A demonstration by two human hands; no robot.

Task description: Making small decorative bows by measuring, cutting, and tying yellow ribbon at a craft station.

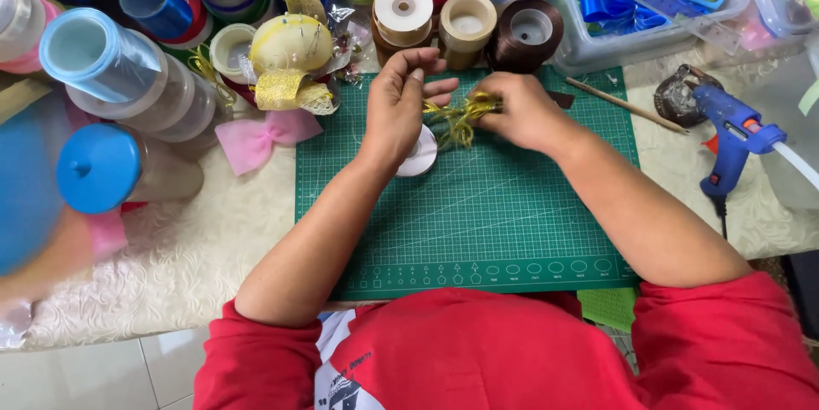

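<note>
Gold ribbon (461, 116) between both hands' grips

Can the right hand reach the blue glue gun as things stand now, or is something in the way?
Probably yes. The glue gun lies to the right of the green cutting mat, and nothing shows between it and the right hand. But that hand is pinching the gold ribbon, so it is not free.

We see a green mat (478, 222) with a pale grid, gold ribbon (461, 116), a pink bow (264, 139), a blue glue gun (732, 133), brown spool (525, 34), red sleeves (725, 333), white embossed cloth (162, 273).
</note>
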